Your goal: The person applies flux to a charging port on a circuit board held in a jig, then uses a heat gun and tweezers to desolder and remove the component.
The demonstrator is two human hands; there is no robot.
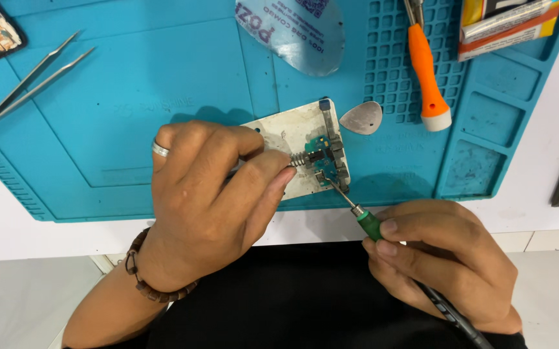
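Small green circuit board (323, 157) sits clamped on a pale metal holder plate (292, 139) at the near edge of the blue work mat (130, 84). Left hand (208, 200) clasps the plate, fingers pressing its spring (299, 158). Right hand (441, 258) pinches a green-collared soldering iron (370, 223), tip touching the board. Orange-handled tool (425, 71) lies far right, tweezers (27, 84) far left.

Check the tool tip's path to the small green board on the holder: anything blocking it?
Nothing visible blocks it. The right hand holds the green-collared tool, whose tip already reaches the small circuit board clamped on the metal holder plate. The left hand grips the plate beside the board, clear of the tip.
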